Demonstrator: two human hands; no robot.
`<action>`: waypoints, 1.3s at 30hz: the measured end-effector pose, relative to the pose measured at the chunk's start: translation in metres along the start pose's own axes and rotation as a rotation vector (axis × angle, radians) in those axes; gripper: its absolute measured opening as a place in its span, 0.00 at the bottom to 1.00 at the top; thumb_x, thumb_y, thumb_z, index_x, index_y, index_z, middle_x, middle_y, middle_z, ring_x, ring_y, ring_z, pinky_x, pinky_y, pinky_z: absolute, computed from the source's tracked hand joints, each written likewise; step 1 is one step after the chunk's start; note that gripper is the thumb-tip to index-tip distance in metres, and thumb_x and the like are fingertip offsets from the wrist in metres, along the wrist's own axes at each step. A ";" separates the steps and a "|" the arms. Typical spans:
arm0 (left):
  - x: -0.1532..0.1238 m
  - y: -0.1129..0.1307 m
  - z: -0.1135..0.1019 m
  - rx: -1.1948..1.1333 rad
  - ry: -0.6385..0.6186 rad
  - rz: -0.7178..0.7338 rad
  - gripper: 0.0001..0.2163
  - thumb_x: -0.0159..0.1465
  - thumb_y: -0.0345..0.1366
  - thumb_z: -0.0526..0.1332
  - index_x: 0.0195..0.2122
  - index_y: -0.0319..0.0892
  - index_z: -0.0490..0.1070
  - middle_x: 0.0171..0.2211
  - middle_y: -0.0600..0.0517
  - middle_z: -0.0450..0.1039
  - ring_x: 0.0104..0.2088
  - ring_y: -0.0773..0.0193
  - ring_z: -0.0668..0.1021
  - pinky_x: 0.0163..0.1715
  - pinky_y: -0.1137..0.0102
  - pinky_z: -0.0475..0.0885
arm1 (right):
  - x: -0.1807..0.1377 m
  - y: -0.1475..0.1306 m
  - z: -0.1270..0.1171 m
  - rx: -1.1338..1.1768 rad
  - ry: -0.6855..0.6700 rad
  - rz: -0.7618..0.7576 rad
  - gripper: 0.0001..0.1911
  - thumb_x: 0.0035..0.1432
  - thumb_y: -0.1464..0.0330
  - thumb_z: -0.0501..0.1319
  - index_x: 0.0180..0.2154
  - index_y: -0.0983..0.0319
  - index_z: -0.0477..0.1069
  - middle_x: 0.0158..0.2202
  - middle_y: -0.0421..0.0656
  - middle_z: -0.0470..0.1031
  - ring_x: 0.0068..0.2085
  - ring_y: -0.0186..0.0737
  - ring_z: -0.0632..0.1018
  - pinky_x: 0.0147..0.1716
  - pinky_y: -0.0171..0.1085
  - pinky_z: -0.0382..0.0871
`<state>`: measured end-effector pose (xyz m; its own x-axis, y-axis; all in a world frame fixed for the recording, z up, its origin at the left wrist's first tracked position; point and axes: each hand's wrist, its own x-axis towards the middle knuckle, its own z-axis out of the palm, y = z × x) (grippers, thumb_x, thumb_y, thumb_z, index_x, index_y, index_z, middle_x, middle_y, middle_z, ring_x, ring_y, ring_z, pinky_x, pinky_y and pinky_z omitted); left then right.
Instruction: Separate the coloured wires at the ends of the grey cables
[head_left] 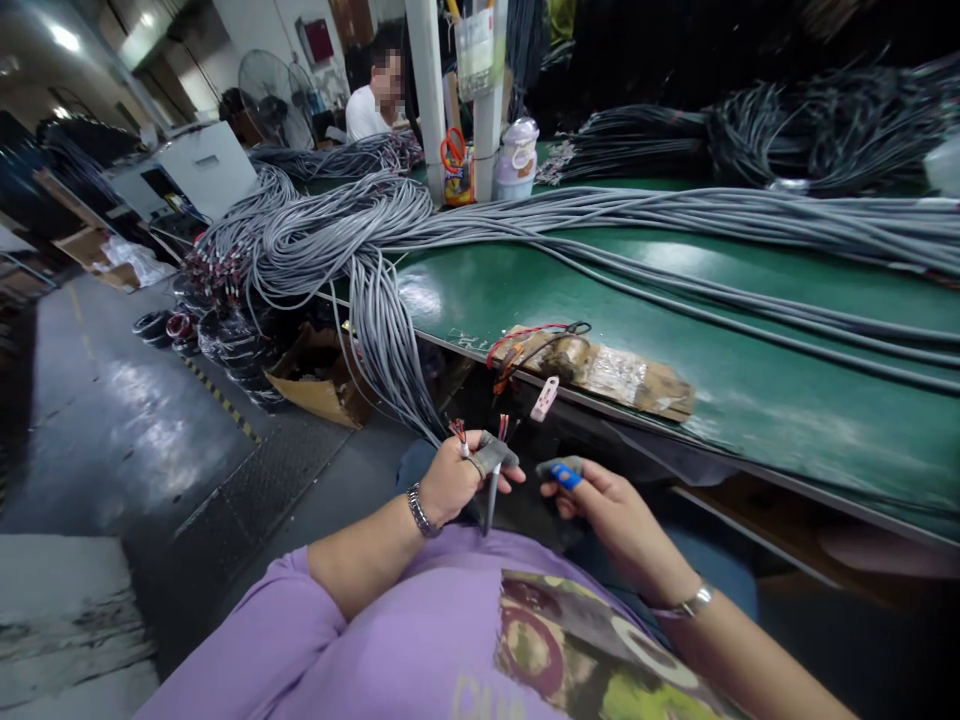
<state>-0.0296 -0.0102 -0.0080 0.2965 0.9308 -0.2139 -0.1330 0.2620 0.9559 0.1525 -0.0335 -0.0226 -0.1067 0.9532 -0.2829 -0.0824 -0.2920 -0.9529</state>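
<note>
Currently, left hand [459, 478] grips cables [490, 505] in front of counter [817, 440], wires [503, 427] upward; right hand [592, 492] curled nearby, hold unclear. Step judged wire-end handling; next move calls for right hand at wires.

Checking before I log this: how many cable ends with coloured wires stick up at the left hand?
2: the left cable end and, further right, the other cable end, both at the left hand. Others may be hidden in the grip.
</note>
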 end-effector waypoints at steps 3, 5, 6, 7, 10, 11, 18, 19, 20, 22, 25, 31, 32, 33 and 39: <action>-0.003 0.001 0.001 0.149 -0.037 -0.017 0.14 0.55 0.45 0.64 0.27 0.37 0.69 0.19 0.52 0.72 0.18 0.69 0.72 0.20 0.75 0.67 | 0.005 -0.010 0.004 -0.079 0.011 -0.106 0.22 0.46 0.49 0.66 0.32 0.61 0.72 0.25 0.40 0.73 0.23 0.32 0.66 0.23 0.34 0.61; -0.005 -0.001 0.004 0.226 -0.047 0.001 0.13 0.55 0.44 0.64 0.25 0.38 0.68 0.18 0.52 0.71 0.17 0.71 0.71 0.19 0.76 0.66 | 0.007 -0.013 0.011 -0.108 -0.012 -0.147 0.22 0.45 0.50 0.67 0.31 0.61 0.72 0.27 0.41 0.73 0.25 0.34 0.68 0.23 0.34 0.62; -0.005 -0.002 0.005 0.244 -0.052 0.004 0.13 0.55 0.43 0.64 0.24 0.38 0.68 0.18 0.53 0.71 0.17 0.71 0.70 0.19 0.76 0.65 | 0.008 -0.012 0.014 -0.106 -0.015 -0.157 0.21 0.45 0.50 0.67 0.30 0.61 0.71 0.26 0.41 0.73 0.25 0.34 0.69 0.23 0.34 0.63; -0.005 -0.004 0.006 0.252 -0.061 -0.001 0.13 0.55 0.43 0.64 0.24 0.38 0.67 0.18 0.53 0.71 0.17 0.71 0.70 0.18 0.76 0.65 | 0.008 -0.011 0.017 -0.096 -0.013 -0.160 0.20 0.45 0.51 0.67 0.30 0.61 0.71 0.26 0.40 0.73 0.25 0.34 0.69 0.23 0.34 0.63; -0.004 -0.009 0.005 0.261 -0.120 -0.056 0.13 0.53 0.43 0.65 0.24 0.38 0.66 0.18 0.53 0.70 0.16 0.72 0.69 0.18 0.77 0.64 | 0.007 -0.007 0.020 -0.073 -0.023 -0.127 0.19 0.47 0.52 0.66 0.28 0.61 0.69 0.23 0.39 0.71 0.24 0.35 0.69 0.24 0.34 0.65; -0.003 -0.011 0.005 0.259 -0.154 -0.088 0.14 0.52 0.43 0.66 0.24 0.39 0.66 0.18 0.53 0.70 0.16 0.72 0.69 0.18 0.77 0.64 | 0.006 -0.007 0.020 -0.082 -0.044 -0.117 0.18 0.47 0.52 0.66 0.27 0.60 0.69 0.23 0.39 0.72 0.25 0.35 0.70 0.25 0.34 0.66; -0.002 -0.015 0.003 0.202 -0.221 -0.162 0.15 0.51 0.45 0.67 0.28 0.38 0.67 0.15 0.55 0.69 0.14 0.71 0.68 0.16 0.76 0.63 | 0.010 -0.016 0.017 -0.287 -0.131 -0.219 0.12 0.48 0.59 0.65 0.25 0.60 0.69 0.24 0.41 0.73 0.27 0.38 0.71 0.27 0.36 0.66; -0.003 -0.015 0.003 0.203 -0.184 -0.137 0.15 0.52 0.46 0.66 0.28 0.38 0.68 0.16 0.54 0.69 0.14 0.72 0.68 0.16 0.76 0.63 | 0.011 -0.014 0.018 -0.270 -0.095 -0.201 0.12 0.48 0.59 0.64 0.25 0.60 0.69 0.24 0.40 0.72 0.26 0.36 0.70 0.26 0.35 0.65; -0.004 -0.015 0.003 0.201 -0.140 -0.109 0.16 0.53 0.47 0.66 0.27 0.38 0.68 0.17 0.53 0.70 0.15 0.71 0.69 0.17 0.76 0.63 | 0.012 -0.013 0.018 -0.233 -0.061 -0.172 0.12 0.49 0.58 0.64 0.25 0.60 0.69 0.23 0.39 0.71 0.25 0.35 0.68 0.25 0.35 0.64; -0.006 -0.015 0.004 0.193 -0.056 -0.047 0.16 0.55 0.48 0.64 0.26 0.37 0.69 0.20 0.51 0.72 0.18 0.71 0.71 0.19 0.76 0.64 | 0.014 -0.007 0.021 -0.125 -0.021 -0.106 0.13 0.50 0.58 0.63 0.26 0.60 0.68 0.21 0.38 0.68 0.22 0.33 0.65 0.23 0.34 0.60; -0.005 -0.018 0.005 0.161 0.020 -0.004 0.16 0.57 0.48 0.63 0.26 0.37 0.70 0.21 0.50 0.73 0.19 0.71 0.72 0.20 0.76 0.64 | 0.014 -0.001 0.023 0.013 0.002 -0.052 0.13 0.50 0.58 0.63 0.26 0.60 0.67 0.19 0.36 0.66 0.21 0.31 0.62 0.21 0.33 0.56; -0.002 -0.017 0.007 0.100 0.007 -0.079 0.17 0.54 0.47 0.65 0.21 0.38 0.67 0.16 0.53 0.69 0.16 0.73 0.67 0.18 0.76 0.61 | 0.015 -0.002 0.018 -0.050 -0.018 -0.128 0.15 0.49 0.55 0.66 0.28 0.61 0.71 0.23 0.38 0.69 0.25 0.33 0.66 0.25 0.34 0.61; -0.003 -0.016 0.007 0.110 -0.006 -0.085 0.16 0.53 0.47 0.65 0.21 0.38 0.67 0.16 0.53 0.69 0.16 0.73 0.67 0.19 0.76 0.61 | 0.015 -0.004 0.017 -0.074 -0.038 -0.142 0.15 0.50 0.55 0.65 0.30 0.61 0.72 0.25 0.39 0.71 0.26 0.35 0.68 0.27 0.34 0.63; -0.003 -0.016 0.008 0.122 -0.023 -0.090 0.15 0.53 0.46 0.65 0.21 0.38 0.68 0.16 0.53 0.69 0.16 0.72 0.67 0.19 0.75 0.61 | 0.014 -0.005 0.016 -0.093 -0.063 -0.149 0.16 0.51 0.54 0.65 0.31 0.61 0.72 0.27 0.41 0.73 0.28 0.36 0.70 0.29 0.35 0.65; -0.005 -0.016 0.006 0.193 -0.098 -0.082 0.12 0.54 0.41 0.64 0.22 0.38 0.70 0.17 0.53 0.69 0.17 0.72 0.68 0.20 0.75 0.62 | 0.013 -0.007 0.017 -0.079 -0.149 -0.114 0.16 0.48 0.54 0.68 0.29 0.61 0.72 0.27 0.41 0.75 0.28 0.38 0.73 0.30 0.37 0.67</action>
<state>-0.0236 -0.0205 -0.0214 0.3907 0.8768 -0.2805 0.0762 0.2728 0.9590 0.1351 -0.0208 -0.0181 -0.2476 0.9557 -0.1589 -0.0245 -0.1702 -0.9851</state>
